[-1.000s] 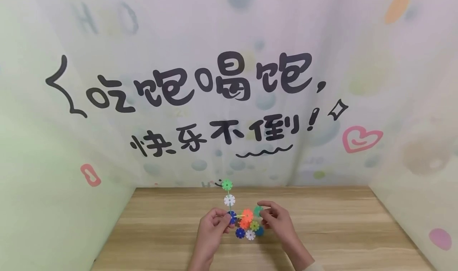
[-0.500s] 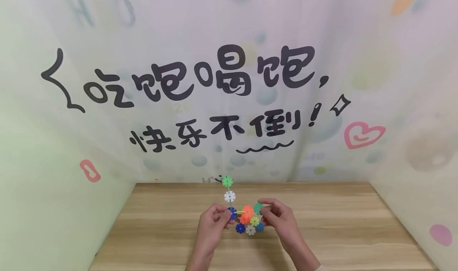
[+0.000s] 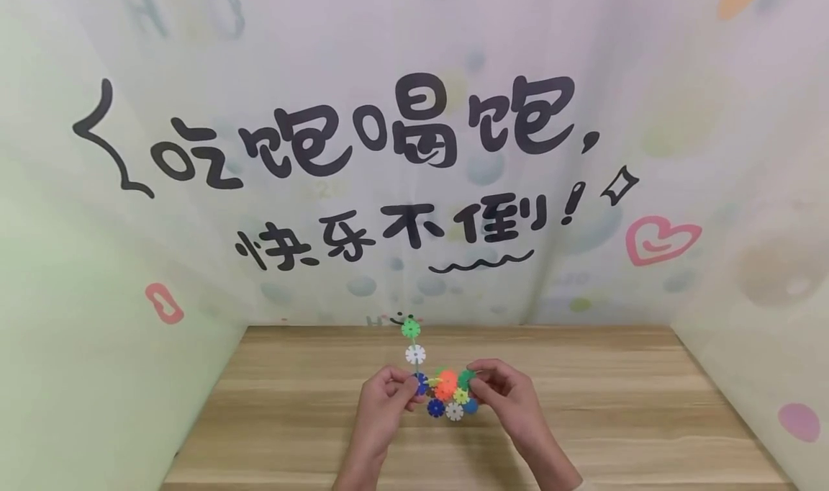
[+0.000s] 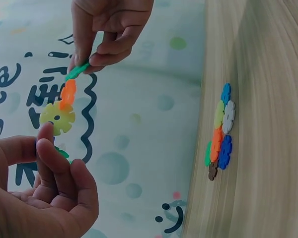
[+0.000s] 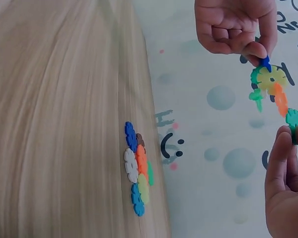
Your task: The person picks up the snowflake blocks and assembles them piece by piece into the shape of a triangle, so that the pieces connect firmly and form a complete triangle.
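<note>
Above the table, my left hand (image 3: 383,408) pinches a dark blue notched plastic disc (image 3: 422,384) between thumb and fingers. From it a white disc (image 3: 415,354) and a light green disc (image 3: 411,328) stretch away in a line. A yellow disc (image 4: 57,119) and an orange disc (image 4: 68,93) also extend from the blue one toward the other hand. My right hand (image 3: 508,396) pinches a darker green disc (image 5: 293,119), its edge at the orange disc's edge. Whether those two are slotted together cannot be told. My fingers partly cover the blue disc.
Loose discs lie flat on the wooden table (image 3: 291,419) beneath my hands, among them a white disc (image 5: 131,165), a dark blue disc (image 4: 225,152), a brown disc (image 4: 213,171) and a yellow-green disc (image 4: 219,114). A printed cloth (image 3: 363,59) hangs behind the table.
The gap between the darker green disc in my right hand and the orange disc has closed. Both hands keep their pinches. The head view has tilted slightly downward.
</note>
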`<act>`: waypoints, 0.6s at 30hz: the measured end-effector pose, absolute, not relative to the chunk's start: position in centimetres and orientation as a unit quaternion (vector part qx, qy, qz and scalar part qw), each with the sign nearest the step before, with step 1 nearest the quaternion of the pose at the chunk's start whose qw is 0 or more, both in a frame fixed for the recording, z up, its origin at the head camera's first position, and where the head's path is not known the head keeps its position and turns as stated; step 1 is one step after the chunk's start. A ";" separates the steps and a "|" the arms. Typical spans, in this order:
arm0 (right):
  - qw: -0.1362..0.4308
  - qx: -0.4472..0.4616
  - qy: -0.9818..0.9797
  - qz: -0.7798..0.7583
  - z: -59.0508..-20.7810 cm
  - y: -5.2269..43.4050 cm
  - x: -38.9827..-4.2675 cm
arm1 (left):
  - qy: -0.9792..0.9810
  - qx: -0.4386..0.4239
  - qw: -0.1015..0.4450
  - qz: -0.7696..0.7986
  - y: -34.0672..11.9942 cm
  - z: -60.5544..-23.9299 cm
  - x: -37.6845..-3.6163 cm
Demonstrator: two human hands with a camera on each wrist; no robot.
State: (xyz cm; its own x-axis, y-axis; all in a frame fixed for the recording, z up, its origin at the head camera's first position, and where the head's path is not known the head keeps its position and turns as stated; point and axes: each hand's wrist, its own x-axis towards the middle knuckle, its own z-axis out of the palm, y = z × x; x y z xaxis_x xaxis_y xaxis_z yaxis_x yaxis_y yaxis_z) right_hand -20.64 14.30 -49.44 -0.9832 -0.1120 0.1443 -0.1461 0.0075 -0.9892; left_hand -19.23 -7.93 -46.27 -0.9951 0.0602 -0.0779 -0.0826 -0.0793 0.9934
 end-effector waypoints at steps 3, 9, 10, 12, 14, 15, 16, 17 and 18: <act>0.039 0.107 -0.728 0.676 -49.5 14.4 -20.7 | 0.674 -0.009 0.052 0.737 -7.8 -46.6 -19.3; 0.076 0.101 -0.764 0.632 -49.4 14.2 -20.6 | 0.678 -0.013 0.040 0.734 -7.8 -47.7 -19.8; 0.076 0.101 -0.768 0.628 -49.3 14.1 -20.6 | 0.677 -0.012 0.040 0.735 -7.9 -47.8 -19.8; 0.080 0.094 -0.776 0.619 -48.9 13.6 -20.2 | 0.676 -0.011 0.041 0.736 -7.9 -47.8 -19.8; 0.098 0.091 -0.783 0.608 -48.3 13.1 -19.7 | 0.677 -0.011 0.043 0.735 -8.0 -47.7 -19.8; 0.109 0.093 -0.786 0.601 -48.3 13.0 -19.7 | 0.678 -0.010 0.043 0.734 -8.0 -47.6 -19.8; 0.121 0.098 -0.788 0.595 -48.4 12.9 -19.7 | 0.679 -0.010 0.043 0.733 -8.0 -47.6 -19.7; 0.132 0.104 -0.789 0.591 -48.5 12.8 -19.7 | 0.680 -0.009 0.041 0.732 -8.1 -47.5 -19.7; 0.144 0.115 -0.789 0.586 -48.7 12.8 -19.7 | 0.681 -0.008 0.040 0.731 -8.1 -47.4 -19.7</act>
